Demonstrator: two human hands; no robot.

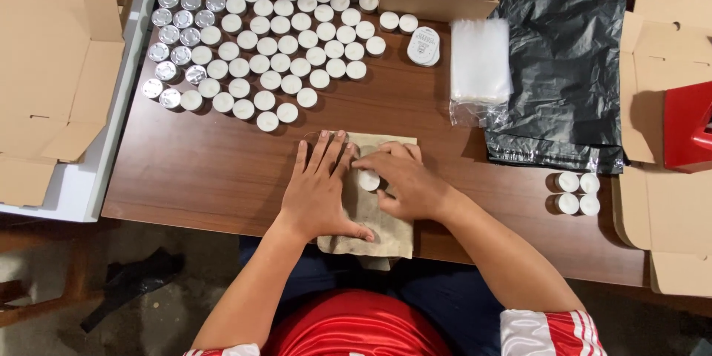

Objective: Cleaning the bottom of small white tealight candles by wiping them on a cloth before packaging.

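Fingers on tealight, perhaps touching; candles beyond.

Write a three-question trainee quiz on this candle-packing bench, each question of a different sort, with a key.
1. True or false: the left hand lies flat on the brown paper pouch.
2. Multiple choice: the right hand touches A) a red box, B) a small white tealight, C) the black plastic bag.
3. Fill in: the four stacked tealights near the table's right end sit to the ____ of the right hand.

Key: 1 true; 2 B; 3 right.
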